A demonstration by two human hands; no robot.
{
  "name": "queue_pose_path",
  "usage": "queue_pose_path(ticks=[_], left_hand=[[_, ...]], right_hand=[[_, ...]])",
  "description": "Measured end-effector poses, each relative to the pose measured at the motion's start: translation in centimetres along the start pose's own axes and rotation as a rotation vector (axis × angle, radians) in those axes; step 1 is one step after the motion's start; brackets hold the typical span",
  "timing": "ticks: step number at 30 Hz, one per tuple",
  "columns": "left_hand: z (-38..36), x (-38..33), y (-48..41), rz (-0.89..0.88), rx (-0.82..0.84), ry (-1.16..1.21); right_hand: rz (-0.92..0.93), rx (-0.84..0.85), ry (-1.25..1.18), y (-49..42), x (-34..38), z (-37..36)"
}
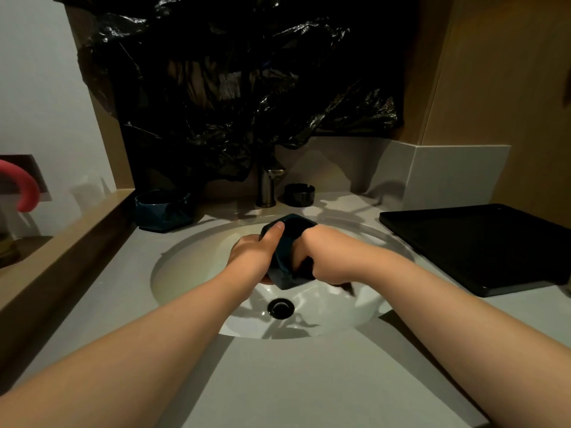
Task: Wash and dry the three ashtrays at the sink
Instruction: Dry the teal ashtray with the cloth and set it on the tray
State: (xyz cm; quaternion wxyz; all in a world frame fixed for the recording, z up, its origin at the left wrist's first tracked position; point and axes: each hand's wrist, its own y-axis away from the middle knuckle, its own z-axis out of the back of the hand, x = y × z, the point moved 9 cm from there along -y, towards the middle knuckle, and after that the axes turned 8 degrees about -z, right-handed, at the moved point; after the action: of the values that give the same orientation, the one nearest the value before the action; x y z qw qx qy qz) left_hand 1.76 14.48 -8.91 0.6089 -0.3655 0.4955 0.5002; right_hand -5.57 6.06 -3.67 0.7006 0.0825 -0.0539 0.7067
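Over the white oval sink (191, 267), both hands hold a dark teal faceted ashtray (285, 267), tilted on its edge. My left hand (256, 254) grips its left side, thumb up on the rim. My right hand (327, 257) is curled round its right side; its fingers are hidden behind the ashtray. A second teal ashtray (162, 210) sits on the counter left of the faucet (267, 188). A round black ashtray (299, 194) stands just right of the faucet. I see no running water.
A black tray (482, 245) lies on the grey counter (278, 381) at the right. Black plastic sheeting (234, 81) covers the wall behind the faucet. The black drain (280, 307) is below my hands. A wooden ledge (61, 251) runs along the left.
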Motion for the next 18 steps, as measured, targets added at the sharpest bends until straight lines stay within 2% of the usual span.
queue_pose_path(ticks=[3, 7, 9, 12, 15, 18], left_hand=[[-0.4, 0.3, 0.2, 0.022, 0.037, 0.029], [-0.2, 1.0, 0.4, 0.059, 0.047, 0.014], [-0.5, 1.3, 0.5, 0.062, 0.080, -0.011], [-1.0, 1.2, 0.7, 0.035, 0.119, -0.082], [-0.6, 0.6, 0.6, -0.008, 0.076, -0.128], [-0.2, -0.1, 0.5, -0.078, 0.014, -0.123]], right_hand=[[0.066, -0.130, 0.312, 0.6, 0.4, 0.6], [0.339, -0.336, 0.480, 1.4, 1.3, 0.9], [0.421, -0.335, 0.647, 1.2, 1.6, -0.3], [0.431, -0.215, 0.836, 0.8, 0.9, -2.3], [0.310, -0.099, 0.730, 0.6, 0.0, -2.4], [0.070, 0.015, 0.277, 0.4, -0.9, -0.9]])
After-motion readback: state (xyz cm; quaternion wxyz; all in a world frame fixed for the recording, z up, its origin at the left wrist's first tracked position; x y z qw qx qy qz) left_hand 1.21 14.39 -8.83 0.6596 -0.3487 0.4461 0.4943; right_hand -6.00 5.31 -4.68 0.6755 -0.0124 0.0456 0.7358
